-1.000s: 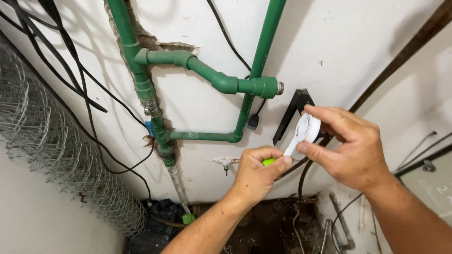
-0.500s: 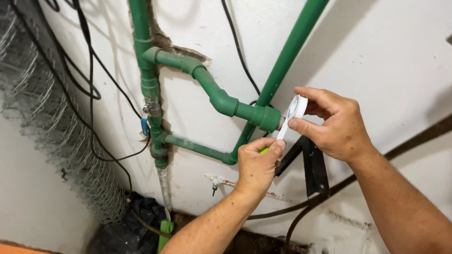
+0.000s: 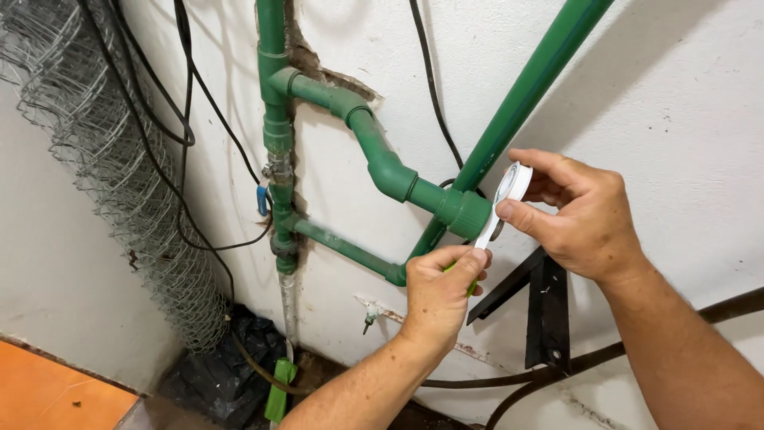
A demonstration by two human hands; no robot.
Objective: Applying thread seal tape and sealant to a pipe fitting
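My right hand (image 3: 585, 215) holds a small white roll of sealing tape (image 3: 511, 188) between thumb and fingers, right beside the open end fitting (image 3: 468, 213) of a green plastic pipe. A strip of white tape (image 3: 484, 235) runs down from the roll to my left hand (image 3: 440, 293), which pinches its free end just below the fitting. A bit of green shows under the left fingers; what it is cannot be told. The fitting joins a green elbow run (image 3: 374, 151) that comes off a vertical green pipe (image 3: 273, 95) on the white wall.
A diagonal green pipe (image 3: 533, 87) crosses behind the fitting. Black cables (image 3: 187, 119) hang on the wall. Rolled wire mesh (image 3: 119, 175) leans at the left. A black metal bracket (image 3: 549, 310) is fixed below my right hand. Dark plastic (image 3: 215, 374) and orange floor (image 3: 48, 394) lie below.
Both hands rose from beside the black bracket to the pipe's end fitting. The tape roll now sits against the fitting, and a strip has been pulled out to the left hand.
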